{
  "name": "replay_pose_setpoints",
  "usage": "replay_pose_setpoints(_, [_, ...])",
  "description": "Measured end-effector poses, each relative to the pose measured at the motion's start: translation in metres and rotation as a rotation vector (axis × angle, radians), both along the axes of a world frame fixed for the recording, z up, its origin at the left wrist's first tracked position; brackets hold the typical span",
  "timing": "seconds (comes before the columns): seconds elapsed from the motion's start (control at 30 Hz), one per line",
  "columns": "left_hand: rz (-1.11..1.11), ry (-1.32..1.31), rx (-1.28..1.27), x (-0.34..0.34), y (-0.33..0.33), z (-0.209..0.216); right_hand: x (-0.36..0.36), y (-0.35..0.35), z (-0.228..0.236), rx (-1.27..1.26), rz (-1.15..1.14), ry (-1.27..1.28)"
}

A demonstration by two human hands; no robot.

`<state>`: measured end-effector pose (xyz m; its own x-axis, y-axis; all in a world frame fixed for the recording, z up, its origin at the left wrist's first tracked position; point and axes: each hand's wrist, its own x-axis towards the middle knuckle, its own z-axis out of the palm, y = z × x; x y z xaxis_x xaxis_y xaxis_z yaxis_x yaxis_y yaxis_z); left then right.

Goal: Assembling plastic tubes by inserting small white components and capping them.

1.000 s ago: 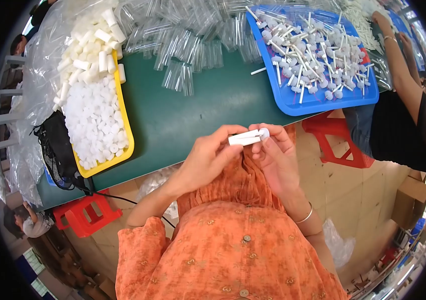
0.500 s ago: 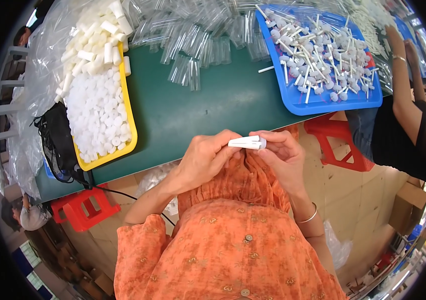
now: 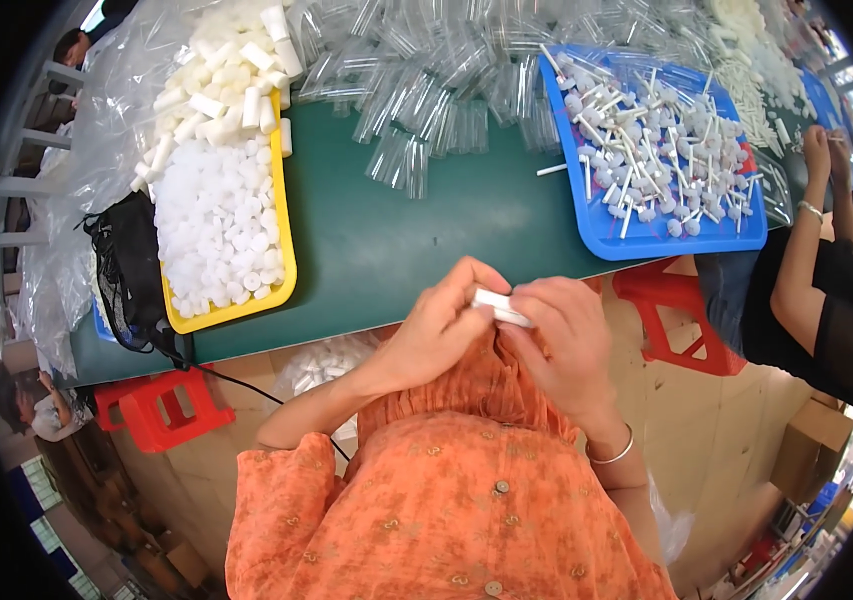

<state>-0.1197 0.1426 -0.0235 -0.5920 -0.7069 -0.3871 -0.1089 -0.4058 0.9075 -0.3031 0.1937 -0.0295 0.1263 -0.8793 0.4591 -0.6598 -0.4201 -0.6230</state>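
Observation:
Just past the table's near edge, over my lap, my left hand [image 3: 441,325] and my right hand [image 3: 568,340] meet around small white stick-shaped pieces [image 3: 499,306]. My left thumb and fingers pinch their left end. Bent over the right end are the fingers of my right hand, somewhat blurred, so that end is mostly hidden. To the left, a yellow tray [image 3: 289,240] holds many small white round caps [image 3: 221,225]. On the right, a blue tray [image 3: 596,235] carries white sticks with frosted round discs [image 3: 661,150].
Clear plastic tubes [image 3: 426,110] lie heaped along the back of the green table [image 3: 426,230]. White foam-like cylinders [image 3: 236,85] spill behind the yellow tray, beside a black mesh bag [image 3: 131,265]. Red stools [image 3: 168,408] stand below. A co-worker's arm [image 3: 804,240] is at the right.
My right hand has closed further over the white pieces, covering their right end. Both hands sit slightly farther right, and the white pieces have tilted. The whole view has shifted a little.

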Motion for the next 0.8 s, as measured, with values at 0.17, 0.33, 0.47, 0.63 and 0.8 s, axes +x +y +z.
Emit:
replay_pose_setpoints(0.17, [0.235, -0.381, -0.766, 0.002, -0.040, 0.021, -0.001, -0.002, -0.007, -0.019, -0.037, -0.029])
replay_pose_setpoints(0.33, [0.292, -0.945, -1.418, 0.024, -0.092, -0.002, 0.009, -0.007, -0.032, -0.016, -0.056, -0.052])
replay_pose_setpoints(0.47, [0.297, -0.934, -1.304, 0.022, -0.096, -0.005, 0.012, -0.010, -0.029, -0.028, -0.064, -0.189])
replay_pose_setpoints(0.63, [0.295, -0.810, -1.308, 0.007, -0.097, -0.007, -0.002, -0.011, -0.026, 0.033, -0.116, -0.235])
replay_pose_setpoints(0.8, [0.248, -0.925, -1.361, 0.014, -0.092, -0.007, -0.005, -0.014, -0.025, 0.033, -0.082, -0.281])
